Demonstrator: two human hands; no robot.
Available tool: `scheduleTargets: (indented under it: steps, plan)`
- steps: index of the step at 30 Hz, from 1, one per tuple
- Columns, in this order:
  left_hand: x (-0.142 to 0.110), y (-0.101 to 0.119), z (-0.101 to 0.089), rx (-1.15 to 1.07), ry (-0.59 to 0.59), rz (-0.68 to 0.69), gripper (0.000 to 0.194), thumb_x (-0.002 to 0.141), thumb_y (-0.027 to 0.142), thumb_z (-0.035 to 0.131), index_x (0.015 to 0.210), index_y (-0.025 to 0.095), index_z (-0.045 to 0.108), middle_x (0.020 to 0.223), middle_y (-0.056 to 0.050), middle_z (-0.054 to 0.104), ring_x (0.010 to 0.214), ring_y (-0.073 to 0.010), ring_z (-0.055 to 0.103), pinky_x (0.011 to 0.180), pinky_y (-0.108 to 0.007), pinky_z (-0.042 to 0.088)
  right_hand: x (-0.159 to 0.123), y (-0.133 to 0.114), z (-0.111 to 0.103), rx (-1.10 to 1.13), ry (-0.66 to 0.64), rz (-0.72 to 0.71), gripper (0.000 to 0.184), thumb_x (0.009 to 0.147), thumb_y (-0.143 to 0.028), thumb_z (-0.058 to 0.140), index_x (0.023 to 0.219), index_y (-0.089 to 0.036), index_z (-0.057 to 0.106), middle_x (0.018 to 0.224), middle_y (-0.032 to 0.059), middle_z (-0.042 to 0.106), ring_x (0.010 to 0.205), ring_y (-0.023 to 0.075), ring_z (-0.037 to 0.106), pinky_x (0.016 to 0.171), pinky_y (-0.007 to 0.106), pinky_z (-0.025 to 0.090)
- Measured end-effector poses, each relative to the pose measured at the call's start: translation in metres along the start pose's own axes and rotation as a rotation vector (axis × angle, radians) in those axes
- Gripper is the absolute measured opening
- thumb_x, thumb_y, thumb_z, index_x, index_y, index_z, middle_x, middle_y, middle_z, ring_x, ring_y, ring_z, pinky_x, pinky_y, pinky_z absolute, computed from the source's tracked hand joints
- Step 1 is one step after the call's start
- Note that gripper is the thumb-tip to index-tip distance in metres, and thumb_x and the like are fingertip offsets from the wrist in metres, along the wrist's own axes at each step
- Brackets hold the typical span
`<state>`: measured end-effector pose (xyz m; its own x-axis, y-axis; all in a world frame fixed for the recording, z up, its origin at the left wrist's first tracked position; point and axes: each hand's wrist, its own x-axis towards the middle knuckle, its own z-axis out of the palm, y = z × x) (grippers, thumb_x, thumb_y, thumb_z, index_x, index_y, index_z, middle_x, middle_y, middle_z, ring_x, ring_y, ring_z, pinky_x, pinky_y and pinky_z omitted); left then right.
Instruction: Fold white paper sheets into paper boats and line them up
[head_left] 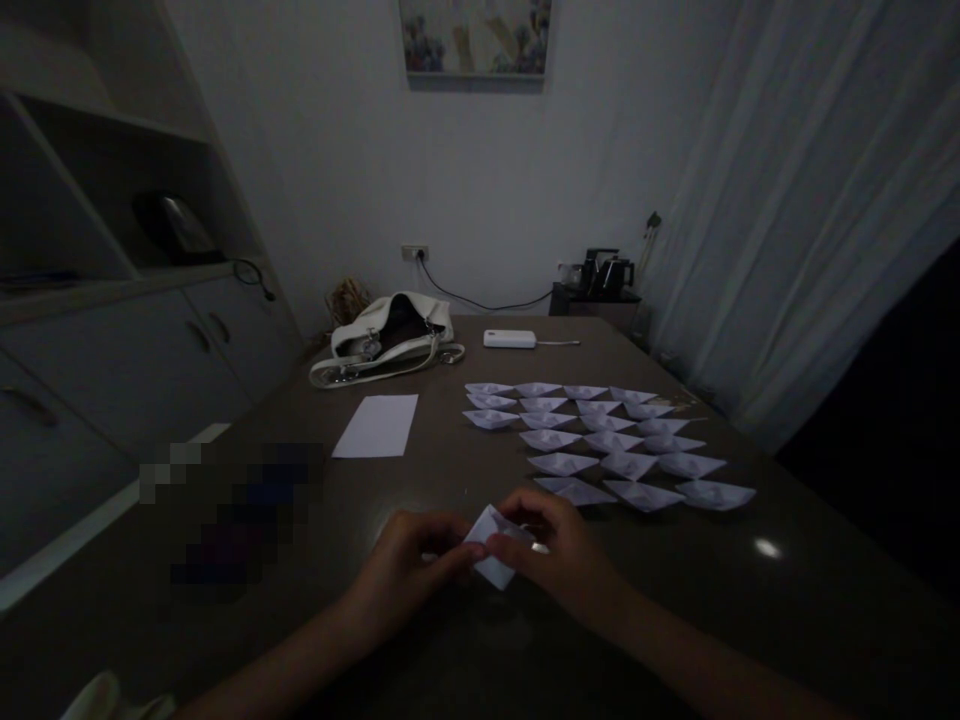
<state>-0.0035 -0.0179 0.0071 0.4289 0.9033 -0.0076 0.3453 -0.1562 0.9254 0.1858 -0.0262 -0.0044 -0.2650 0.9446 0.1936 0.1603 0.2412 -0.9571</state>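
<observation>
My left hand (409,560) and my right hand (562,555) meet over the dark table (750,620), both pinching a small folded piece of white paper (491,545) between their fingertips. The paper is partly folded into a diamond-like shape and is held just above the tabletop. Beyond my hands lie several finished white paper boats (600,440), set out in rows. A flat white sheet of paper (376,425) lies to the left of the boats.
A white handbag (386,340) sits at the far side of the table, with a white power bank (510,339) and cable beside it. Cabinets and shelves run along the left. A kettle set (604,273) stands by the curtain. A blurred patch covers the table's left.
</observation>
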Motion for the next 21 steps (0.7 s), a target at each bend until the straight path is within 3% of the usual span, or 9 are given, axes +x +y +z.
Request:
scheduleTargets:
  steps: [4, 8, 12, 15, 18, 21]
  plan:
    - [0.001, 0.0, 0.003, -0.088, -0.032, -0.054, 0.033, 0.078, 0.044, 0.066, 0.075, 0.012, 0.07, 0.062, -0.003, 0.067, 0.056, -0.0149, 0.059, 0.053, -0.022, 0.042, 0.004, 0.0, 0.001, 0.024, 0.065, 0.001, 0.017, 0.078, -0.031, 0.068, 0.073, -0.017, 0.059, 0.067, -0.0007, 0.061, 0.061, 0.0127, 0.058, 0.055, 0.023, 0.044]
    - [0.001, -0.002, 0.006, -0.196, -0.034, -0.086, 0.038, 0.076, 0.049, 0.068, 0.069, 0.013, 0.062, 0.057, 0.0, 0.06, 0.05, -0.0118, 0.052, 0.048, -0.021, 0.038, 0.006, 0.005, 0.002, 0.152, 0.077, 0.045, 0.019, 0.078, -0.028, 0.067, 0.092, -0.018, 0.059, 0.066, -0.0018, 0.065, 0.056, 0.0122, 0.06, 0.051, 0.022, 0.045]
    - [0.0, -0.003, 0.008, -0.26, -0.095, -0.023, 0.034, 0.079, 0.048, 0.064, 0.08, 0.015, 0.057, 0.066, -0.002, 0.063, 0.059, -0.0147, 0.058, 0.056, -0.023, 0.044, 0.003, 0.008, 0.004, 0.117, 0.028, -0.01, 0.026, 0.079, -0.025, 0.067, 0.104, -0.019, 0.062, 0.075, 0.0004, 0.068, 0.066, 0.0142, 0.065, 0.06, 0.026, 0.05]
    - [-0.002, -0.003, 0.007, -0.098, -0.074, 0.032, 0.027, 0.085, 0.041, 0.059, 0.089, 0.015, 0.058, 0.073, -0.005, 0.066, 0.066, -0.0177, 0.061, 0.059, -0.025, 0.046, 0.003, 0.011, 0.003, 0.094, -0.026, -0.005, 0.021, 0.079, -0.026, 0.068, 0.098, -0.018, 0.066, 0.082, 0.0029, 0.07, 0.073, 0.0158, 0.067, 0.065, 0.028, 0.052]
    - [-0.002, -0.003, 0.006, 0.092, -0.027, 0.102, 0.02, 0.086, 0.034, 0.056, 0.087, 0.015, 0.062, 0.076, -0.006, 0.067, 0.07, -0.0192, 0.061, 0.06, -0.024, 0.045, 0.006, 0.017, 0.002, 0.154, -0.03, 0.065, 0.014, 0.076, -0.029, 0.071, 0.083, -0.016, 0.068, 0.075, 0.0021, 0.07, 0.068, 0.0148, 0.066, 0.062, 0.026, 0.051]
    - [-0.001, -0.003, 0.004, 0.146, -0.01, 0.113, 0.018, 0.086, 0.031, 0.056, 0.086, 0.015, 0.063, 0.075, -0.005, 0.067, 0.067, -0.0185, 0.061, 0.058, -0.023, 0.044, 0.009, 0.022, 0.0, 0.208, -0.012, 0.109, 0.017, 0.073, -0.031, 0.074, 0.078, -0.016, 0.068, 0.068, 0.0002, 0.068, 0.061, 0.0133, 0.064, 0.058, 0.024, 0.048]
